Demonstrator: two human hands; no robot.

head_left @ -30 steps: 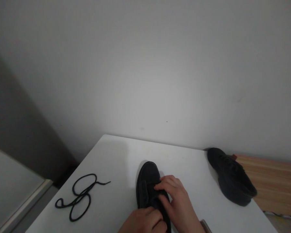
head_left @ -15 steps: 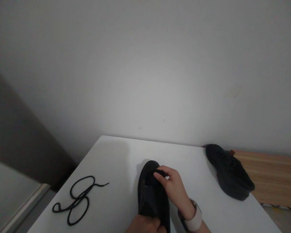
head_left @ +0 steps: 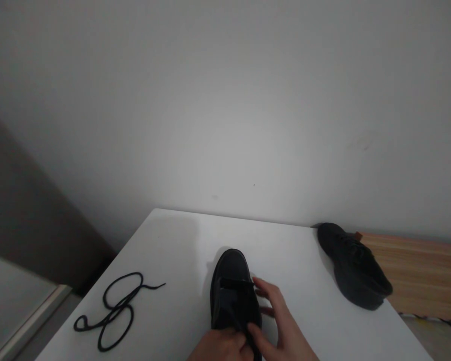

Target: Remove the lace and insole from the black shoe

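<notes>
A black shoe (head_left: 231, 265) sits on the white table, toe pointing at the wall. A dark band crosses it below the toe cap, and its opening shows a dark interior. My left hand (head_left: 223, 345) is closed at the near part of the shoe, its fingers curled over it; the exact part they grip is hidden. My right hand (head_left: 280, 321) wraps round the shoe's right side. Its fingers lie along the outer side, and the thumb reaches inward beside a dark strip near my left hand.
A loose black shoelace (head_left: 116, 311) lies looped on the left of the white table (head_left: 176, 250). Another black shoe (head_left: 355, 265) rests at the right edge. Beyond it is a wooden surface (head_left: 417, 271). A grey wall (head_left: 225, 110) rises behind the table.
My right hand has let go of the flap near the toe and moved down to the shoe's right side. The flap no longer stands lifted. My left hand stays closed at the near part.
</notes>
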